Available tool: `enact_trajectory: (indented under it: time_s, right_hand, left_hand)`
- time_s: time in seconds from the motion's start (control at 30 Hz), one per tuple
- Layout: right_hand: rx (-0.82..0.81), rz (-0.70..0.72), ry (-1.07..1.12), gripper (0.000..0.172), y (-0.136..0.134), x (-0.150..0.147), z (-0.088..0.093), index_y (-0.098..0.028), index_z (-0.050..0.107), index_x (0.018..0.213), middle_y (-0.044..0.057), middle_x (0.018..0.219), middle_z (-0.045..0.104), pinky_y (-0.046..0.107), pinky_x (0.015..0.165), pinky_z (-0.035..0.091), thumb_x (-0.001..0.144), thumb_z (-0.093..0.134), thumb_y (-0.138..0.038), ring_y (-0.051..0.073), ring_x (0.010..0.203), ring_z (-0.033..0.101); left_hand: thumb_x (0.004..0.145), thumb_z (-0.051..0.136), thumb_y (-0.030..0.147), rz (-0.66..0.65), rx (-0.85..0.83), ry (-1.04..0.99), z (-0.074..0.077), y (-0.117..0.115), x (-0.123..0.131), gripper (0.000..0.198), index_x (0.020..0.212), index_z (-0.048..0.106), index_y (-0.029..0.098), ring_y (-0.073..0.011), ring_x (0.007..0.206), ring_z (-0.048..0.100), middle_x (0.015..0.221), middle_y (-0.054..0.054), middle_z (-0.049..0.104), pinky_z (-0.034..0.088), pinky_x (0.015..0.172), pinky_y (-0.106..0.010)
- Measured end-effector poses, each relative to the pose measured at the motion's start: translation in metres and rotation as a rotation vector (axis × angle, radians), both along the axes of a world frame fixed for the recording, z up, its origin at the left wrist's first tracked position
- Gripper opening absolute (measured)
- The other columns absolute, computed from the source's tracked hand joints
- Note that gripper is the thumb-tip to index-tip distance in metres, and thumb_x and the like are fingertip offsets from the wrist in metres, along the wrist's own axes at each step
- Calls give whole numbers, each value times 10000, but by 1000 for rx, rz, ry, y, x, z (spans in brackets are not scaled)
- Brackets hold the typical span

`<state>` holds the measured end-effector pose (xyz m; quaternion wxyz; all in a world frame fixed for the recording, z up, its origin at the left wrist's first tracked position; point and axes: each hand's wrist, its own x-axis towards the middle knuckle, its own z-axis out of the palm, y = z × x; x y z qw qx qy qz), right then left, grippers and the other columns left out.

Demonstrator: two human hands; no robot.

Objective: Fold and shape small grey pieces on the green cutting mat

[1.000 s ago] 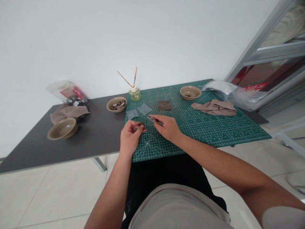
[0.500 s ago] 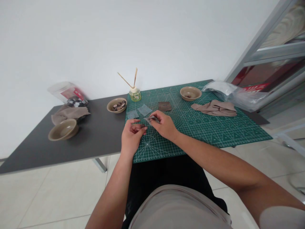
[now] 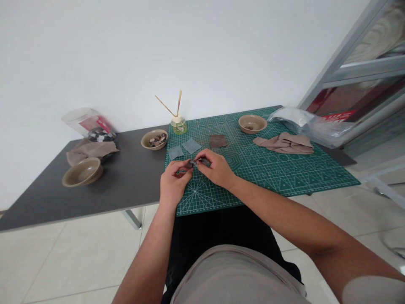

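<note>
My left hand (image 3: 175, 180) is closed, thumb and fingers pinching a small dark piece (image 3: 190, 164) whose shape is mostly hidden. Fingertip to fingertip with it, my right hand (image 3: 217, 168) is closed on a small grey folded piece of sandpaper (image 3: 205, 161), pressed against the dark piece. Both hands are just above the green cutting mat (image 3: 218, 194). Beyond them lie two grey-blue sandpaper squares (image 3: 191, 146) and a brown square (image 3: 218, 141), flat on the mat.
A bowl of small chunks (image 3: 154, 139) and a reed diffuser (image 3: 179, 125) stand behind. At left are another bowl (image 3: 82, 172), a cloth (image 3: 91, 151) and a clear bag (image 3: 90, 124). On the right are a bowl (image 3: 252, 124), a brown cloth (image 3: 284, 143) and plastic packaging (image 3: 313, 124).
My hands have come together, bringing the sandpaper in the right against the small dark piece in the left. The things on the table have stayed in place.
</note>
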<state>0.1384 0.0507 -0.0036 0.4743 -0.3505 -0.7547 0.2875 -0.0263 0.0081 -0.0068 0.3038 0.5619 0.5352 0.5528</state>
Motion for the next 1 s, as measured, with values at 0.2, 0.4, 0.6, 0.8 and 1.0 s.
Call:
enact_trajectory:
  time_s: [0.2, 0.4, 0.6, 0.8, 1.0]
  right_hand:
    - [49, 56, -49, 119, 0, 0, -1, -209, 632, 943, 27, 912, 685, 310, 811, 504, 863, 553, -172, 173, 864, 651]
    - [136, 166, -66, 196, 1, 0, -1, -204, 628, 999, 52, 977, 668, 346, 867, 499, 861, 519, -118, 187, 948, 627]
    - [106, 192, -76, 108, 2, -1, -2, -199, 601, 1005, 60, 982, 635, 344, 842, 507, 923, 532, -184, 185, 933, 609]
    - [62, 190, -70, 70, 2, 0, -3, -199, 599, 976, 51, 963, 633, 339, 834, 514, 937, 541, -196, 180, 923, 615]
    - [41, 177, -78, 52, 1, -1, -3, -205, 573, 976, 45, 963, 621, 339, 830, 514, 943, 534, -212, 176, 916, 614]
  left_hand:
    - [683, 749, 236, -10, -37, -65, -2, 2, 2, 212, 890, 726, 193, -147, 741, 661, 887, -35, 709, 560, 716, -281]
    - [689, 752, 237, -16, -57, -92, -6, 2, 0, 203, 880, 714, 181, -137, 736, 652, 874, -29, 697, 551, 713, -263]
    - [750, 724, 262, 0, 15, 53, -4, 0, -3, 145, 884, 745, 210, -149, 794, 650, 924, -31, 693, 543, 726, -264]
    - [767, 722, 276, -20, 27, 92, -5, 1, -5, 209, 967, 762, 231, -159, 831, 654, 924, -30, 699, 533, 758, -274]
    - [737, 743, 273, -19, -32, -5, -5, 1, -2, 235, 962, 752, 206, -146, 765, 654, 877, -28, 704, 536, 727, -267]
